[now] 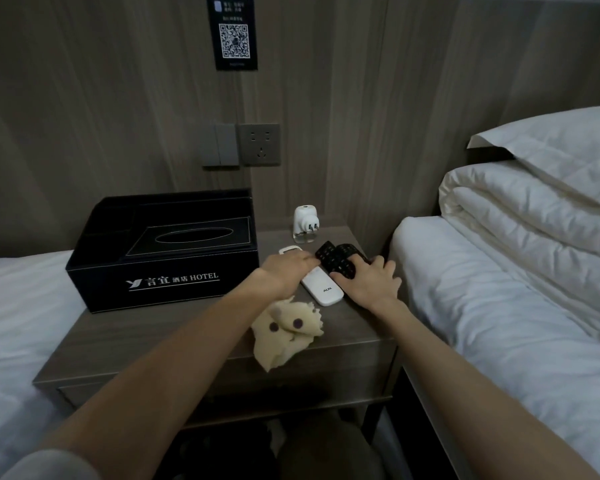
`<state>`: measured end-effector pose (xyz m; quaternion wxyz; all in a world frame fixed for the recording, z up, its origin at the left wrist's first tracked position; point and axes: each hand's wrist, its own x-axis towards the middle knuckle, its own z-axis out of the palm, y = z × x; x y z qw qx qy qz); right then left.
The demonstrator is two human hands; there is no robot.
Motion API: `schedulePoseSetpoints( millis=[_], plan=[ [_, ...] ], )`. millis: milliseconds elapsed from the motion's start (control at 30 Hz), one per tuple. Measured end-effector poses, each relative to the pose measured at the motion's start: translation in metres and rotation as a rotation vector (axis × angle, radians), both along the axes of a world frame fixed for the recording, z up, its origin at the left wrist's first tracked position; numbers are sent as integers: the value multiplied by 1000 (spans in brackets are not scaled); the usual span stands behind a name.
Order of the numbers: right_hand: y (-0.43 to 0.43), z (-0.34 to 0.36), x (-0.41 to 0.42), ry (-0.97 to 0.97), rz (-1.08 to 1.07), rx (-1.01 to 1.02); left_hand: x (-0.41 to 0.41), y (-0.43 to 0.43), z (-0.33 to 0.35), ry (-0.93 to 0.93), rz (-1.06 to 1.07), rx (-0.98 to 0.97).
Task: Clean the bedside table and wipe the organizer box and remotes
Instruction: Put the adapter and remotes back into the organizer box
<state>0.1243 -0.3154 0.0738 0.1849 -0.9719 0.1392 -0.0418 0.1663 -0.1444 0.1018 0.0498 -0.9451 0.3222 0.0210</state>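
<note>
**Remotes and organizer box: handling and appearance**

Handling, remotes. Judged light, rigid plastic shells, smooth and likely to slide on a hard top. Rubber keys give some purchase. Best taken by the long edges near the middle, leaving the faces free for wiping.

Handling, box. Judged stiff-walled and bulkier. Better steadied by one side wall than lifted, and wiped where it stands.

Handling, cloth. Soft, limp, crumpled. Pale yellow with dark dots. Lies just off the box's front right corner, overhanging the front edge of the bedside table, with no hand on it.

Appearance. White remote: slim, rounded ends, small dark logo. Lies to the right of the box, slanting away from it. Black remotes: two, keypads up, side by side and touching, further right of the box than the white one. Box: black, stitched tissue slot on top, open compartments at its left and rear, pale hotel lettering on its front.

Hands. Left hand: fingers straight, laid flat across the white remote, tips reaching the nearer black one and gripping nothing. Right hand: fingers curled over the near ends of the black remotes, apparently holding them.

Also present. Small white plug-in device, right of the box's rear corner.
</note>
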Motion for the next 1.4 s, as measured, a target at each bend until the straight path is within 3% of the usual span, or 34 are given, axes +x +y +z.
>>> schedulePoseSetpoints(
  millis=[200, 333, 567, 900, 1167, 1400],
  plan=[
    [-2, 0, 0, -41, -36, 111, 15, -2, 9, -70, -45, 171],
    [-4, 6, -1, -67, -58, 255, 18, 2, 22, -22, -122, 181],
    [-5, 11, 2, -55, -63, 397, 7, 7, 40, -109, -139, 164],
    [4, 29, 2, 106, -36, 345, -26, 49, 84, -340, -232, -32],
    [28, 64, -8, -221, -5, 308, -48, 116, 123, -336, -100, -501],
    [86, 132, -20, -412, 303, 429, -66, 194, 156, -457, 59, -569]
  ],
)
